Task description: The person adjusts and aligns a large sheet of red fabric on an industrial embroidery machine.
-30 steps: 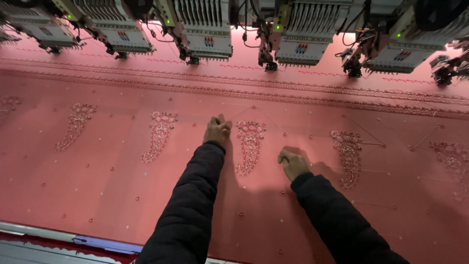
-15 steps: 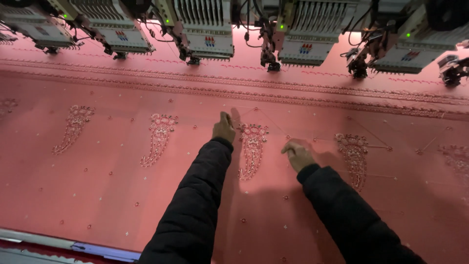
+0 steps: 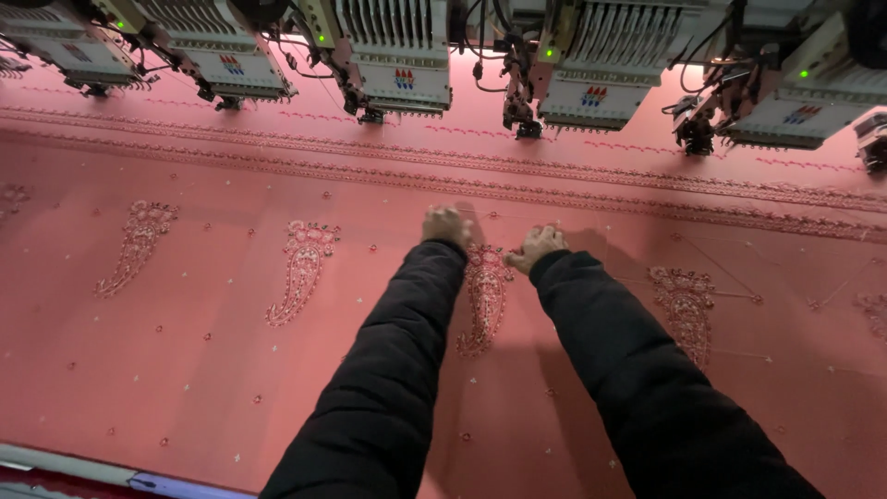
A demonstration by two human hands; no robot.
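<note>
Pink embroidered fabric (image 3: 231,370) stretched flat under embroidery machine heads (image 3: 393,46), left hand (image 3: 446,225) and right hand (image 3: 536,245) pressing beside a paisley motif (image 3: 485,296), fingers curled, empty.

Small rectangular labels in red, blue and yellow are seen on the white fronts of the embroidery heads along the far edge of the pink fabric: one (image 3: 232,64), another (image 3: 405,79), a third (image 3: 592,97), a fourth (image 3: 798,115). No packages, signs or screens are seen.

Top of paisley motif (image 3: 484,305) hidden between both hands; embroidery heads (image 3: 591,65) cut off by upper edge; fingers blurred.
</note>
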